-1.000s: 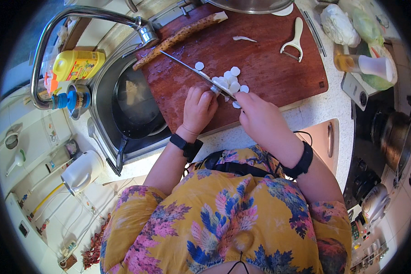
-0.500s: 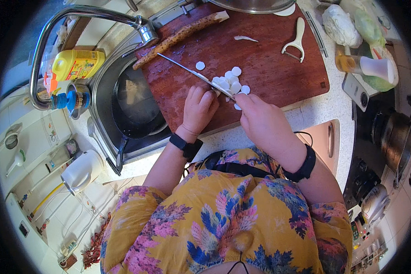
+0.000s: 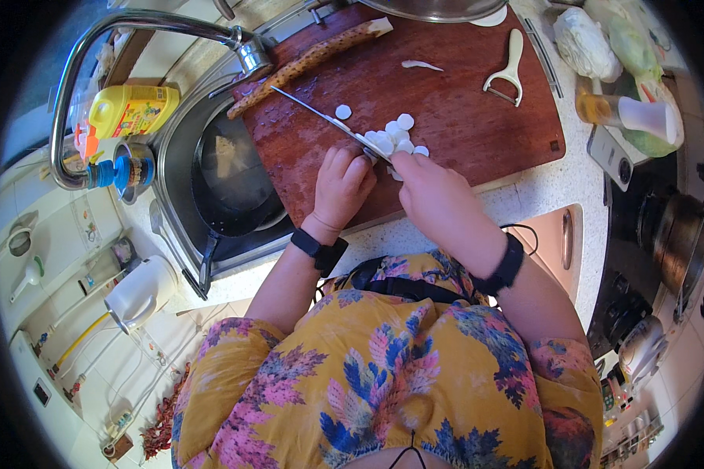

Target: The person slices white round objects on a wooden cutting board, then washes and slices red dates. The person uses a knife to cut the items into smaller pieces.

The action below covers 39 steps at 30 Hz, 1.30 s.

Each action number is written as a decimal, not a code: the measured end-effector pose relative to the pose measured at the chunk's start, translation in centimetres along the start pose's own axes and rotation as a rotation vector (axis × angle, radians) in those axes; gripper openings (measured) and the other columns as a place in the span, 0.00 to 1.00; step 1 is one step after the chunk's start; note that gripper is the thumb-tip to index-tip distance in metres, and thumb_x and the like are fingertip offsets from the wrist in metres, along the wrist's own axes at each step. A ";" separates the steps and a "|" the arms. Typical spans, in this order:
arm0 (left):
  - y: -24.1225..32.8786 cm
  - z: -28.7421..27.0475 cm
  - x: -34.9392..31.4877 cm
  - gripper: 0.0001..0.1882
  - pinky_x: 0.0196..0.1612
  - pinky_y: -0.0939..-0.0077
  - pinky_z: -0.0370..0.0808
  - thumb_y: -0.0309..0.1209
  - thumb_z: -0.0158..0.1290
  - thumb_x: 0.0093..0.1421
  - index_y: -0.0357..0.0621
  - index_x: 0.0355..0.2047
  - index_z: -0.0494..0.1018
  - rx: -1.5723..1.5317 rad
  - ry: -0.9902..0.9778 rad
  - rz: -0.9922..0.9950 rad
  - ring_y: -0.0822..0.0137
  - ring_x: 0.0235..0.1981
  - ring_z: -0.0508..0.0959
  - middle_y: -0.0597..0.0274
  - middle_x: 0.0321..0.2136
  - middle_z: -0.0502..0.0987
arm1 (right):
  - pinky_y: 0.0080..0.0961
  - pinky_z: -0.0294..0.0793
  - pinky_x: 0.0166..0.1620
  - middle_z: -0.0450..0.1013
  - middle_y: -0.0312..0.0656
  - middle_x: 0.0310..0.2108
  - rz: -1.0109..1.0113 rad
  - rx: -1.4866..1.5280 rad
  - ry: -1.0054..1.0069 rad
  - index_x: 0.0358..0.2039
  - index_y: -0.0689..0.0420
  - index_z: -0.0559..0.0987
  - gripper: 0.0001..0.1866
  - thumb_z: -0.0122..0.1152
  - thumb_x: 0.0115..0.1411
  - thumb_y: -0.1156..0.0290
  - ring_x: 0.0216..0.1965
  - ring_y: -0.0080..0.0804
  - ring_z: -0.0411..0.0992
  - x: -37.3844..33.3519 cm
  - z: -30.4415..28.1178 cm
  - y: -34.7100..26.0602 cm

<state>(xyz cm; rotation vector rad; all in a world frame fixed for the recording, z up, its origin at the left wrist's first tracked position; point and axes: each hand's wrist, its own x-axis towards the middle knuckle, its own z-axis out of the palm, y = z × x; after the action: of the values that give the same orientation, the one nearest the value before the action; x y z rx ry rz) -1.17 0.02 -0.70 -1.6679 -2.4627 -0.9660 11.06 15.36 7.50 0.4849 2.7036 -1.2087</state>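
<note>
My right hand [image 3: 430, 184] is closed round the handle of a kitchen knife [image 3: 313, 111], whose blade slants away to the far left over the cutting board [image 3: 477, 133]. Close against the blade's left side, my left hand [image 3: 342, 184] has its fingers curled down on the board; what lies under them is hidden. White round slices [image 3: 399, 134], which look like peeled yam, are heaped right of the blade. One loose slice [image 3: 343, 112] lies beyond the blade. Along the board's far left edge rests a long, brown-skinned yam [image 3: 313, 61] with a cut pale end.
A white peeler [image 3: 510, 69] and a thin pale scrap [image 3: 422, 66] lie on the board. Left of it, a black pan [image 3: 227, 187] sits in the sink [image 3: 167, 168] under a curved tap [image 3: 145, 17]. A phone [image 3: 608, 156] and bags [image 3: 585, 45] are at the right.
My right hand has shifted slightly left toward my left hand, and the knife has moved a little with it. My left hand has stayed nearly still.
</note>
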 end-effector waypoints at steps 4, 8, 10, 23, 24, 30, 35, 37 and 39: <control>0.0 0.1 0.1 0.11 0.38 0.64 0.73 0.23 0.58 0.47 0.43 0.32 0.72 0.010 0.004 -0.002 0.52 0.36 0.72 0.55 0.37 0.73 | 0.49 0.74 0.39 0.73 0.52 0.37 0.025 0.056 0.016 0.46 0.57 0.69 0.15 0.52 0.56 0.76 0.37 0.56 0.73 0.4 0.5 0.4; 0.0 0.1 0.0 0.11 0.38 0.63 0.73 0.23 0.58 0.47 0.43 0.31 0.71 0.014 0.009 -0.003 0.53 0.36 0.72 0.55 0.36 0.72 | 0.48 0.75 0.36 0.74 0.51 0.35 -0.041 0.001 0.086 0.45 0.57 0.69 0.14 0.53 0.57 0.74 0.33 0.54 0.75 -1.1 -0.3 0.5; 0.1 0.0 -0.1 0.11 0.38 0.63 0.73 0.23 0.58 0.47 0.43 0.31 0.71 0.007 -0.006 -0.021 0.52 0.36 0.72 0.55 0.36 0.72 | 0.47 0.76 0.34 0.74 0.50 0.34 -0.064 -0.033 0.089 0.44 0.56 0.69 0.14 0.53 0.57 0.73 0.32 0.52 0.76 -1.6 -0.4 0.5; 0.0 0.2 -0.4 0.11 0.38 0.63 0.73 0.23 0.59 0.46 0.43 0.30 0.71 0.005 0.004 -0.033 0.52 0.36 0.72 0.55 0.36 0.72 | 0.49 0.74 0.39 0.73 0.53 0.37 0.001 0.021 0.004 0.45 0.57 0.69 0.15 0.52 0.56 0.75 0.37 0.56 0.73 -1.2 -0.8 0.0; 0.0 0.1 -0.5 0.11 0.38 0.63 0.73 0.23 0.59 0.46 0.43 0.30 0.71 0.016 -0.006 -0.035 0.52 0.36 0.72 0.55 0.36 0.72 | 0.49 0.74 0.39 0.73 0.53 0.37 -0.036 0.019 0.029 0.45 0.57 0.69 0.15 0.52 0.56 0.75 0.37 0.57 0.73 -1.3 -0.8 -0.1; -0.1 0.1 -0.3 0.11 0.38 0.63 0.73 0.23 0.59 0.47 0.43 0.31 0.70 0.023 -0.003 -0.008 0.52 0.36 0.72 0.55 0.35 0.72 | 0.49 0.74 0.39 0.73 0.54 0.37 0.053 0.034 -0.041 0.45 0.58 0.68 0.14 0.52 0.56 0.75 0.37 0.56 0.73 0.3 0.2 0.0; 0.0 0.1 -0.4 0.11 0.37 0.63 0.73 0.22 0.59 0.46 0.43 0.31 0.70 0.032 0.012 -0.012 0.52 0.35 0.72 0.55 0.35 0.72 | 0.50 0.74 0.39 0.73 0.55 0.38 0.017 0.014 -0.011 0.45 0.58 0.68 0.14 0.51 0.56 0.76 0.38 0.56 0.73 -1.3 -0.7 0.1; 0.1 0.1 -0.4 0.11 0.37 0.63 0.73 0.22 0.59 0.46 0.43 0.31 0.70 0.028 0.012 -0.022 0.52 0.35 0.72 0.55 0.35 0.72 | 0.50 0.74 0.40 0.73 0.55 0.38 0.024 0.012 -0.029 0.45 0.58 0.68 0.15 0.51 0.56 0.76 0.39 0.57 0.73 -1.3 -0.7 -0.1; 0.1 0.1 -0.3 0.11 0.37 0.63 0.73 0.22 0.59 0.46 0.43 0.31 0.70 0.027 0.012 -0.019 0.52 0.35 0.72 0.55 0.35 0.72 | 0.50 0.74 0.40 0.73 0.55 0.38 0.036 0.024 -0.048 0.45 0.58 0.69 0.15 0.51 0.56 0.76 0.39 0.57 0.73 -0.6 -0.3 -0.1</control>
<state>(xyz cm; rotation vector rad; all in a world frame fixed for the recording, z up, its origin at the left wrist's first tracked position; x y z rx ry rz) -0.93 -0.19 -0.86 -1.6288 -2.4768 -0.9369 11.59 15.35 7.96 0.4995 2.6318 -1.2290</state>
